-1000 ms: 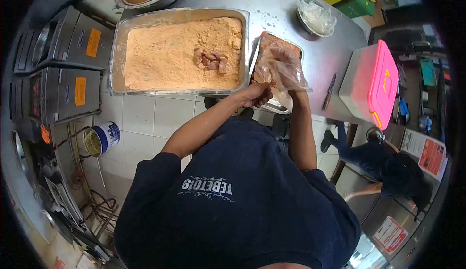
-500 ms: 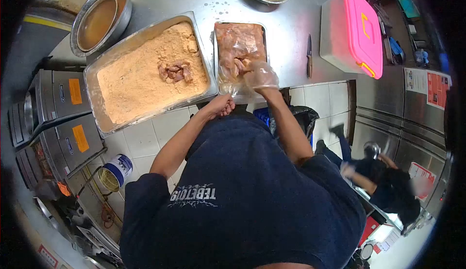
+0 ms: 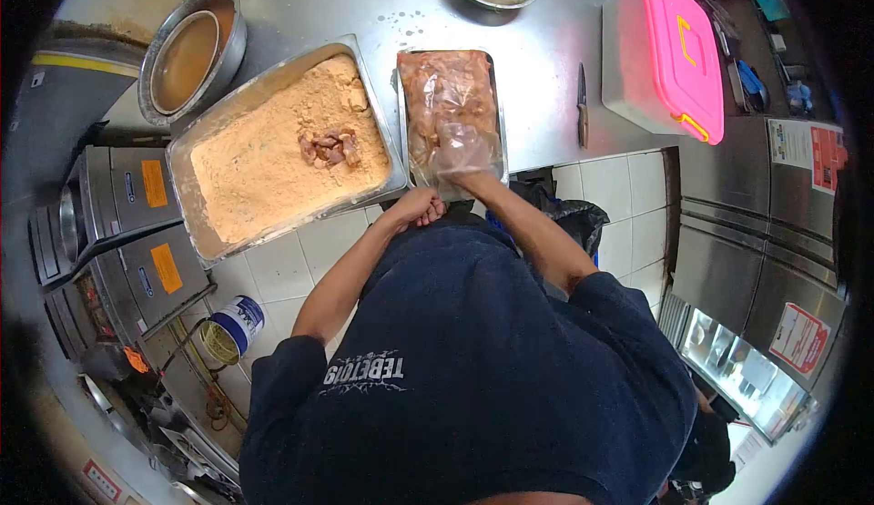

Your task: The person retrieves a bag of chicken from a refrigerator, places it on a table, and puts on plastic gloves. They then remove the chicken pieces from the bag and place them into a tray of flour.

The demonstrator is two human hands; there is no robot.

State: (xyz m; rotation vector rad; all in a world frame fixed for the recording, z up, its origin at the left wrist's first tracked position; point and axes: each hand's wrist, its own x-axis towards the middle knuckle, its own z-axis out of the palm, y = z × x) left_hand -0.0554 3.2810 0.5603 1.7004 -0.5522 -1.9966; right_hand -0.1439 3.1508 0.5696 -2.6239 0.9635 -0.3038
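Note:
A metal tray (image 3: 500, 113) holds raw, marinated meat pieces (image 3: 446, 81) in a clear plastic bag (image 3: 428, 154). My right hand (image 3: 469, 152), in a loose clear plastic glove, lies over the near part of the meat. Glare and plastic hide its fingers. At the tray's near edge my left hand (image 3: 419, 206) is bare, fingers curled in at the bag's edge. To the left, a large metal pan (image 3: 375, 95) is filled with orange-beige breading flour (image 3: 264, 154). A small heap of raw meat pieces (image 3: 330, 148) sits on the flour.
Further left stands a metal bowl (image 3: 235, 45) with brownish liquid and a strainer-like insert. A knife (image 3: 583, 109) lies right of the tray, near a box with a pink lid (image 3: 683, 50). At the back is a plastic-lined bowl (image 3: 496, 0). Another person (image 3: 710, 446) is lower right.
My right hand has shifted left and lower over the tray. The loose pieces seen beside it before are now hidden. The other person has moved toward the lower edge of view.

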